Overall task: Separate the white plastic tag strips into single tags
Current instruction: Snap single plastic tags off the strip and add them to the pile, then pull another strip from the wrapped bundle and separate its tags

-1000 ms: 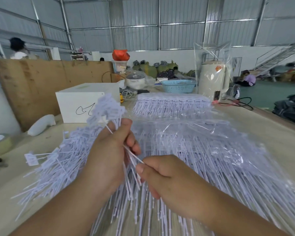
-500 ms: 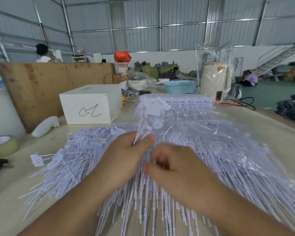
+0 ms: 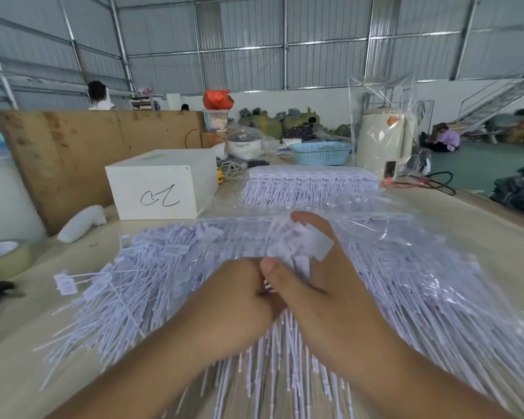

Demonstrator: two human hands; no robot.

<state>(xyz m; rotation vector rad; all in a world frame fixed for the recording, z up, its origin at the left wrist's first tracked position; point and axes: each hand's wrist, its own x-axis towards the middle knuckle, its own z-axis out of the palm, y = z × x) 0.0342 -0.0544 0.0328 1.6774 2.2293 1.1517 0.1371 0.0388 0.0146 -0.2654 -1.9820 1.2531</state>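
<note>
Both hands meet over the middle of the table (image 3: 481, 246), close to the near edge, and between them is a small bunch of white tags (image 3: 297, 246) lifted clear of the heap below. The right hand (image 3: 324, 297) has its fingers and thumb wrapped round the flat label ends of the bunch, forefinger reaching out past them. The left hand (image 3: 239, 300) is curled tight against it, knuckles up, seemingly gripping the thin tails; its fingertips are hidden, so I judge that from its closed shape. Held this way, one hand at each end, the strip can be twisted or pulled so the tags snap off their joining bar. To the left, toward the table's left edge, lies a loose pile of single tags (image 3: 127, 285), fanned out and crossing one another, likely where freed ones get dropped. Under and to the right of the hands, the unseparated strips (image 3: 436, 291) lie in tidy rows inside clear plastic wrap, and another packet of strips (image 3: 309, 186) waits farther back. A white box (image 3: 161, 189) with a scribble stands toward the far left corner. Plenty is left to do.
</note>
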